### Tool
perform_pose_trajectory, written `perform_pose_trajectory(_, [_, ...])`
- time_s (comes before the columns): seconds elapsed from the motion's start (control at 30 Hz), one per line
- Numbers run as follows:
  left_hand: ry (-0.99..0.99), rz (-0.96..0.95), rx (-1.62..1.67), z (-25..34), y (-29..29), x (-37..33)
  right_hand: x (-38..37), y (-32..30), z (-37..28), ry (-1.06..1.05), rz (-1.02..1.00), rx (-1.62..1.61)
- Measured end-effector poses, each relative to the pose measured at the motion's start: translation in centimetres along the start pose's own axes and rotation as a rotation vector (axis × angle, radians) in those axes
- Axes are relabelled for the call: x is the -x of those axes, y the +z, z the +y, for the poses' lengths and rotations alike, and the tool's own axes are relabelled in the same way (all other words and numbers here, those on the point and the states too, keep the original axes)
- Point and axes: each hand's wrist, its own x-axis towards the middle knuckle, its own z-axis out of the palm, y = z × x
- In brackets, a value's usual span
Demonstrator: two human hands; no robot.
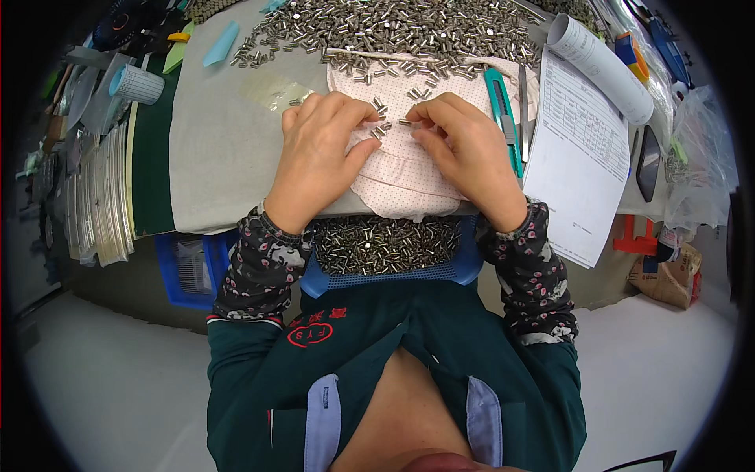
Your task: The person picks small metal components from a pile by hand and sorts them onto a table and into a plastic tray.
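Over the cloth (401, 179), the left hand (368, 132) is held with thumb and finger apart, loose pins (380, 131) lying just beside their tips — by the right hand (409, 128), one pin (404, 122) is seen at the fingertips, though whether it is gripped cannot be told. Beyond both hands, a heap (401, 30) of pins is spread across the bench (216, 161); right of the right hand, a knife (503, 114) and papers (578, 169) are laid — below the hands, more pins are held in a basket (314, 283)

Pin pile (393, 31) is at the back of the table (208, 157), cloth (409, 177) in front, few loose pins (378, 132) on it. Knife (502, 110) lies at cloth's right, paper sheets (578, 165) beyond. Basket (385, 280) of pins sits below table's near edge.
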Motion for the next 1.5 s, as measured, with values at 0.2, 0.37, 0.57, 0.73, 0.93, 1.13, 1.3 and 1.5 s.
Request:
perform_pose_trajectory(0.2, [0.049, 0.024, -0.111, -0.2, 1.5, -0.3, -0.2, 1.8, 0.1, -0.024, 0.059, 0.224])
perform_pose_trajectory(0.37, [0.052, 0.007, -0.081, -0.3, 1.8, -0.3, 0.0, 1.5, -0.2, 0.046, -0.034, 0.211])
perform_pose_trajectory(0.57, [0.068, 0.029, -0.069, -0.5, 2.1, -0.3, -0.1, 2.2, -0.2, -0.046, 0.04, 0.134])
perform_pose_trajectory(0.73, [0.029, 0.032, -0.068, -0.4, 1.7, -0.1, -0.2, 2.1, -0.4, -0.039, 0.005, 0.153])
perform_pose_trajectory(0.93, [0.056, 0.042, -0.076, -0.8, 2.1, -0.2, -0.2, 2.3, -0.3, -0.003, 0.003, 0.179])
perform_pose_trajectory(1.13, [0.05, 0.069, 0.008, -1.2, 2.2, -0.1, -0.2, 1.9, -0.3, -0.014, -0.053, 0.152])
perform_pose_trajectory(1.3, [0.009, 0.044, 0.033, -1.1, 1.4, 0.1, -0.1, 1.9, -0.1, -0.059, -0.029, 0.129])
perform_pose_trajectory(1.5, [0.084, 0.04, -0.075, -1.0, 1.9, 0.0, 0.0, 1.9, -0.2, -0.055, -0.011, 0.14])
